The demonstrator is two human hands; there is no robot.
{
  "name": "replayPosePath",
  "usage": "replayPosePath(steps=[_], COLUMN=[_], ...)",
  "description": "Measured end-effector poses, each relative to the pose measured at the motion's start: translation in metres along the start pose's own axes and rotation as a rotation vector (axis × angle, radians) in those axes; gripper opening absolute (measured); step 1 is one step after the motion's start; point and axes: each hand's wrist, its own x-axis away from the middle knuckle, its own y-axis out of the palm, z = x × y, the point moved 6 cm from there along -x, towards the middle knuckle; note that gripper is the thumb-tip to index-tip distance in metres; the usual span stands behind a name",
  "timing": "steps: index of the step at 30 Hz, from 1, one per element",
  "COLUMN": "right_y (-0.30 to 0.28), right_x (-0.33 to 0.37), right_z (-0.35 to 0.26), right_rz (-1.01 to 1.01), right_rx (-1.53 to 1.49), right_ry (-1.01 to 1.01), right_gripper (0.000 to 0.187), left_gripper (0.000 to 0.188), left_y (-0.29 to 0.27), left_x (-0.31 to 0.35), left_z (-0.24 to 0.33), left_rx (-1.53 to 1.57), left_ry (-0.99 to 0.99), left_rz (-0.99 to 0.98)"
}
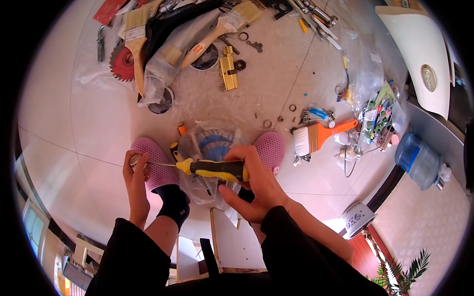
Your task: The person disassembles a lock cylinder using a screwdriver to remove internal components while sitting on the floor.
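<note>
A screwdriver with a yellow and black handle lies level across the space between my hands. My right hand has its fingers and thumb around the butt end of the handle. Leftward, the thin shaft runs to my left hand, which pinches a small round metal piece at the shaft's tip. Whether the tip sits inside that piece or only touches it, I cannot tell. Below the screwdriver, between my pink clogs, rests a clear plastic bag with blue round items in it.
Paintbrushes, a red saw blade and a brass lock cylinder lie on the tiled floor ahead. An orange-handled brush and a bag of small parts are on the right. A water bottle lies farther right.
</note>
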Motion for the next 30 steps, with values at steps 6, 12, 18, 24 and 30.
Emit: replayPosePath(steps=[6, 12, 18, 24, 30], right_y=[-0.003, -0.005, 0.004, 0.015, -0.012], right_x=[-0.003, -0.002, -0.002, 0.0, 0.001], right_z=[-0.006, 0.008, 0.021, 0.012, -0.001], right_rz=[-0.026, -0.135, -0.135, -0.029, -0.011], right_rx=[0.135, 0.383, 0.094, -0.052, 0.265], right_ry=[-0.231, 0.077, 0.34, 0.152, -0.107], right_gripper=[0.04, 0.027, 0.037, 0.048, 0.031], left_gripper=[0.01, 0.01, 0.01, 0.018, 0.016], left_y=[0.001, -0.001, -0.005, -0.03, -0.001], left_x=[-0.001, 0.001, -0.001, -0.011, -0.004], left_z=[0.001, -0.003, -0.006, -0.022, -0.012], left_rx=[0.012, -0.032, 0.06, -0.032, 0.056], left_ry=[-0.008, 0.005, 0.044, 0.107, 0.078], left_rz=[-0.058, -0.023, -0.066, 0.004, -0.008])
